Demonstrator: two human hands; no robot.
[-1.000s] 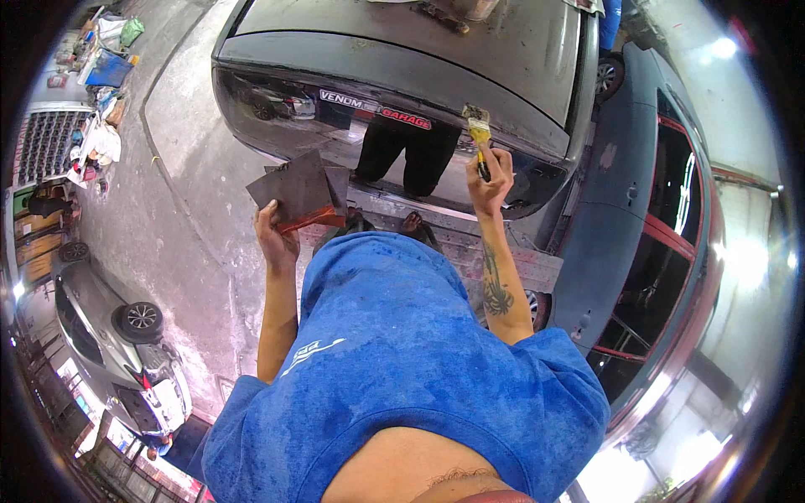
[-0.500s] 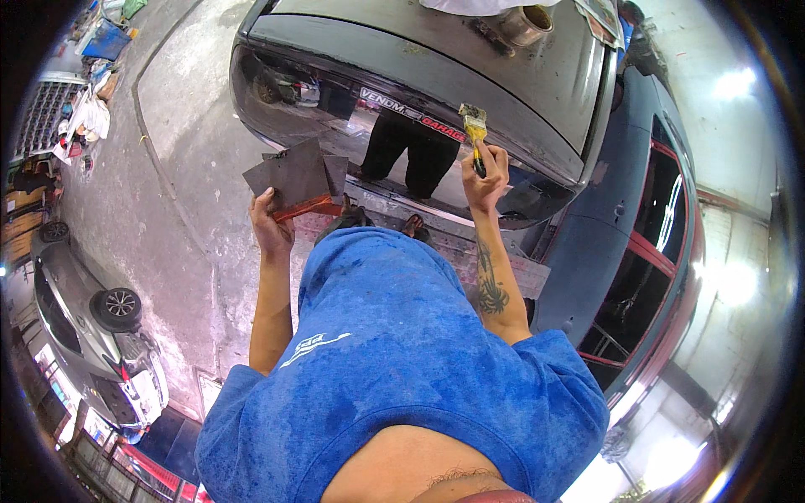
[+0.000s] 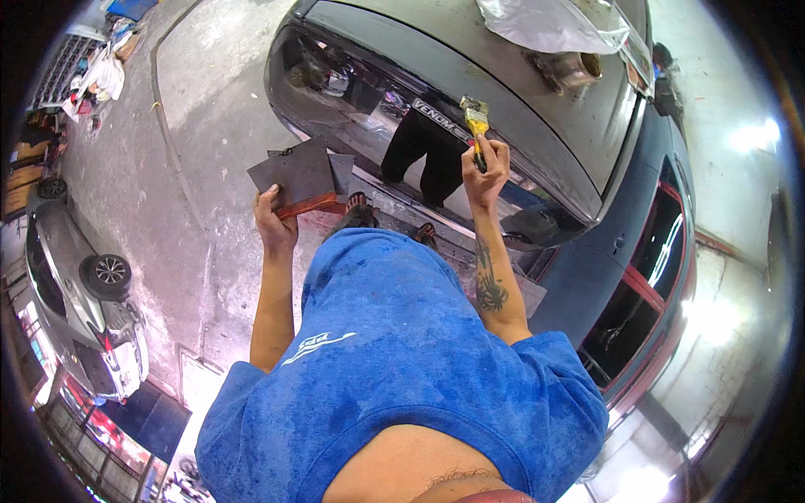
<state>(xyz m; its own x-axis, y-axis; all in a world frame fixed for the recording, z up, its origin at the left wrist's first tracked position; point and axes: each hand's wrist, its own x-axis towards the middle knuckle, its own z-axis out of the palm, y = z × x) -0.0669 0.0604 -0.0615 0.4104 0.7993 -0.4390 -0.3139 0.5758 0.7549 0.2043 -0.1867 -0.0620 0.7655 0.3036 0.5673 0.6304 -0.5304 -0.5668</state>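
Right, both your hands are loaded. Your left hand [image 3: 274,225] pinches the near-left side of a stack of flat dark plates [image 3: 295,172], thumb on top, orange-red strip [image 3: 312,205] along the near edge. Your right hand [image 3: 486,172] is curled around the handle of a yellow paintbrush [image 3: 477,126], bristles pointing away from you. Plates sit left of the brush, well apart.

Step in hand, my read: holding plates and brush ready behind the dark car [image 3: 436,63]. Moving either calls for steady plates and a controlled bristle end; the brush overlaps the car's rear in view, can't tell if it touches.

Around you: white plastic sheet [image 3: 545,21] and a metal can [image 3: 566,71] on the car's upper surface, blue-grey car [image 3: 579,285] close on your right, silver-grey car [image 3: 63,260] out left. Main obstacles: the rear bumper ahead and that right-hand car, limiting sidestep room.
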